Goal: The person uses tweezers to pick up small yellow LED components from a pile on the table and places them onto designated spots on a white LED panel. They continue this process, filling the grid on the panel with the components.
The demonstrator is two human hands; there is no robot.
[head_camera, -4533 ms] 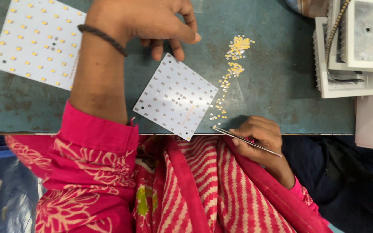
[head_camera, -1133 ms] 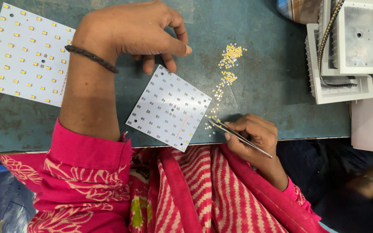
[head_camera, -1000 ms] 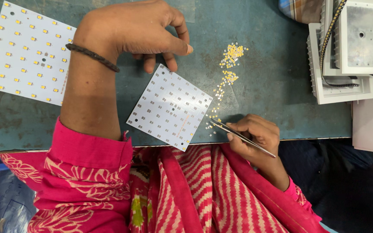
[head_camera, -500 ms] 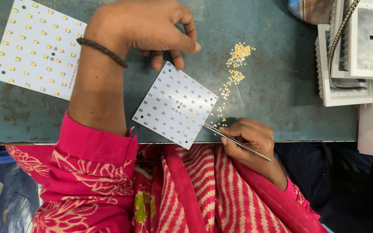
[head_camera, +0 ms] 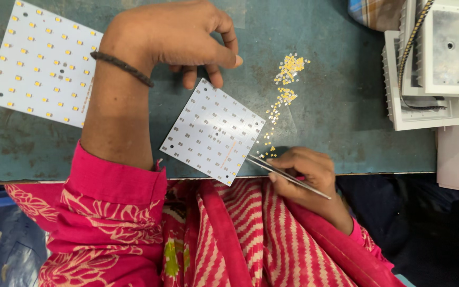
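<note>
Small white board [head_camera: 213, 132]: lies tilted on the green surface [head_camera: 336, 117], near its front edge.
Left hand [head_camera: 179, 37]: fingers bent, fingertips touching the board's top corner.
Right hand [head_camera: 304, 172]: pinching thin metal tweezers [head_camera: 285, 175], tips at the board's right edge.
Tiny yellow bits [head_camera: 285, 85]: a loose trail just right of the board.
Bigger board [head_camera: 43, 64]: far left, with yellow dots on it.

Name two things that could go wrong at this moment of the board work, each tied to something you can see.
1. The small white board overhangs the table edge at its near corner; a push from the tweezers in the right hand might tip or shift it.
2. The loose yellow chips lie scattered beside the left hand; a brush of the fingers could spread them.
</note>
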